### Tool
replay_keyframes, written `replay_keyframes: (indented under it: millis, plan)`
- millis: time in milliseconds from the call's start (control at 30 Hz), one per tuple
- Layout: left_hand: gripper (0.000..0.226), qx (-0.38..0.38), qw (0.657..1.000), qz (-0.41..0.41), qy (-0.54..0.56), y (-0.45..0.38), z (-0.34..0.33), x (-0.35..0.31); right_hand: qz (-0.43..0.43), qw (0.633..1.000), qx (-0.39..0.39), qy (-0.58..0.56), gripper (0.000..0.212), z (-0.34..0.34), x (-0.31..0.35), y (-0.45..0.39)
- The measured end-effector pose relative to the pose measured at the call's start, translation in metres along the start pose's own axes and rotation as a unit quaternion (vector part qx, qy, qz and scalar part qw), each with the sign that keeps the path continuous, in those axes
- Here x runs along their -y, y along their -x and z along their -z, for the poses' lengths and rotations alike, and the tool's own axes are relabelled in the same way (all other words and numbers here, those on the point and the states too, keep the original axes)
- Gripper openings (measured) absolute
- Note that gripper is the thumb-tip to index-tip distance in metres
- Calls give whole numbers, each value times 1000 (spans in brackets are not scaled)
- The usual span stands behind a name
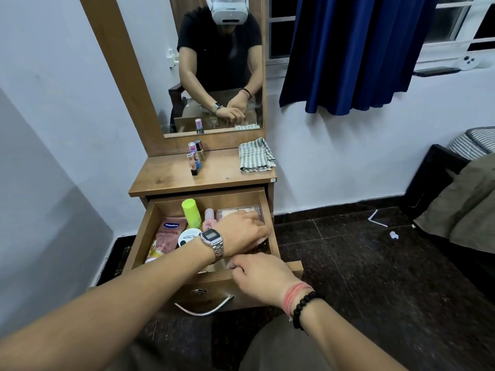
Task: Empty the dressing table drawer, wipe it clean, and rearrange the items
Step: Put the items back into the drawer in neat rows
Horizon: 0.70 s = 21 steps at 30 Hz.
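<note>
The wooden drawer (150, 236) of the dressing table stands pulled open. Inside lie a pink Vaseline tube (169, 231), a green-capped bottle (191, 213), a small pink bottle (208, 221), a round white nail polish remover tub (188, 235) and a clear plastic box (238, 211). My left hand (242, 232), with a steel watch, reaches into the drawer's right side, its fingers curled down over something hidden from me. My right hand (258, 277) grips the drawer's front edge, fingers curled over it. On the tabletop (166, 178) stand three small cosmetic bottles (195, 156).
A striped grey cloth (255, 155) lies folded on the tabletop's right end. The mirror (214, 62) rises behind it. Blue curtain (353, 49) hangs at the right. A dark bed with bedding (460, 191) stands at the far right, dark tiled floor (361, 263) between.
</note>
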State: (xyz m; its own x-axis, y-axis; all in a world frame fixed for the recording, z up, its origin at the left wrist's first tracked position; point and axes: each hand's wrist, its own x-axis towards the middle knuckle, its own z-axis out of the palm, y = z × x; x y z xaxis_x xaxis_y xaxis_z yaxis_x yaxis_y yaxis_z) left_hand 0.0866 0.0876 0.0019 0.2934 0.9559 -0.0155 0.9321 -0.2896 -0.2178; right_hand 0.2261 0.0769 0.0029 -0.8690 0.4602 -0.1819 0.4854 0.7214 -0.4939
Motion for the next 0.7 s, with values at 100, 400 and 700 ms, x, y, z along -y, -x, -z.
replay_keyframes:
  millis: [100,400,700]
  plan:
    - [10,3,1000,-4,4,0,2,2,2,1000,2,2,35,1,0,0]
    - [5,-153,988,-16,1,16,18,32,19,1000,-9,7,36,0,-2,0]
    - [21,-227,898,370,68,2,76,186,31,999,-25,11,32,-1,-2,1]
